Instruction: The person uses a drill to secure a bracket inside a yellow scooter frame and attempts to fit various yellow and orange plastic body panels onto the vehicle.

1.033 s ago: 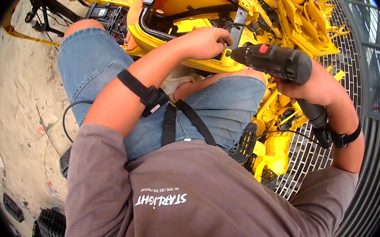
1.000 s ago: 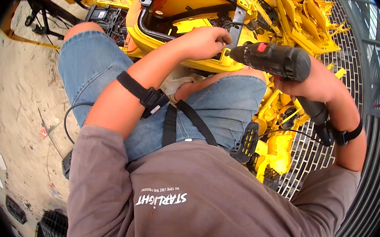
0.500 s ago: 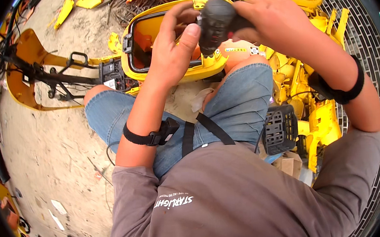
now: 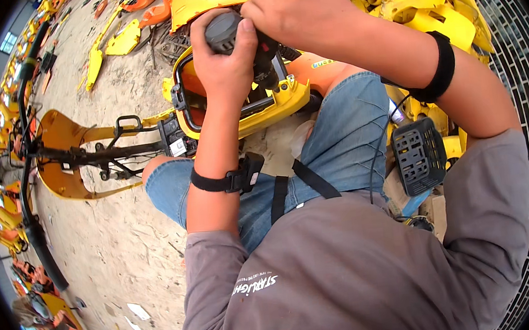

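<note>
The left hand [image 4: 221,74] has its grip wrapped around the body of a black power drill [image 4: 224,33], its far fingers partly hidden. The right hand [image 4: 291,13], clenched on the drill's handle, covers most of that handle and runs up to the picture's upper edge. The drill points down over the near rim of a yellow housing [image 4: 275,114]; whether its tip touches there is hard to make out. Forearm and drill block much of the housing's opening.
</note>
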Motion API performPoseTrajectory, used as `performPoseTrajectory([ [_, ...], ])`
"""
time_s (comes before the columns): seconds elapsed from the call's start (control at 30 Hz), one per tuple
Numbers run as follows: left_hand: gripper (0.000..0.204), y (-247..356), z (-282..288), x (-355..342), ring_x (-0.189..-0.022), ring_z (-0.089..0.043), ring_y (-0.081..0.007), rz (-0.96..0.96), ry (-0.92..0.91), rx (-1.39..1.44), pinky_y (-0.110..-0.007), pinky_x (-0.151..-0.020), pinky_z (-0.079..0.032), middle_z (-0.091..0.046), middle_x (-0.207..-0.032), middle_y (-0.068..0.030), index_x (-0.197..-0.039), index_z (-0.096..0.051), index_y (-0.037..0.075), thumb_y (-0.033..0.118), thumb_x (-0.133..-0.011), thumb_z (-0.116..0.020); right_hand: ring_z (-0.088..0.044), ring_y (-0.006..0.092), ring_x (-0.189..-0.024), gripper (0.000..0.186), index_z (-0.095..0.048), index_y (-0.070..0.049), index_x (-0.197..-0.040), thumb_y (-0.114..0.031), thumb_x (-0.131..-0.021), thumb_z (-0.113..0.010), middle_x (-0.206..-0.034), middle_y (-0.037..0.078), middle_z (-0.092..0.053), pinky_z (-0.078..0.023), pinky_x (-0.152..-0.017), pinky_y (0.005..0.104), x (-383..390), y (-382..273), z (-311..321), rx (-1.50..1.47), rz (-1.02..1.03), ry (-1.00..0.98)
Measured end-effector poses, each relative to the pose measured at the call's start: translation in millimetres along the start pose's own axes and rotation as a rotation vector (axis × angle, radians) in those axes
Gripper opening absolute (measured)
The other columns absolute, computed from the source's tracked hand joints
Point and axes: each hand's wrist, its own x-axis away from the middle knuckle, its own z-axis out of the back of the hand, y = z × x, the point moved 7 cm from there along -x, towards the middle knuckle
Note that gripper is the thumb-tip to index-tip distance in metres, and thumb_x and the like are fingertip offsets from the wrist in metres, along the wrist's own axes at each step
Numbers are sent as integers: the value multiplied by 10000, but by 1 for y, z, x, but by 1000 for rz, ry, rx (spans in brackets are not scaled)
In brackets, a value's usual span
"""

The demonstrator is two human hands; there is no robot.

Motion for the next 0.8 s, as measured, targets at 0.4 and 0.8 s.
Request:
performPoseTrajectory([
  [0.4, 501, 6, 0, 21, -979, -566, -178, -135, 14, -26, -334, -905, -482, -589, -1140, -107, -1284, -533, 9, 221, -910, -789, -638, 147, -825, 89, -588, -158, -858, -230, -854, -642, -783, -37, -621, -465, -766, 288, 12, 1, 10, -19, 36, 272],
  [0.8, 604, 14, 10, 45, -1004, -572, -216, -234, 113, -157, -349, -904, -504, -528, -1210, -133, -1353, -435, 0, 315, -950, -754, -595, 157, -1037, 87, -563, -192, -865, -213, -818, -632, -908, -60, -596, -388, -1106, 337, 30, -15, 32, 36, -246, 383],
])
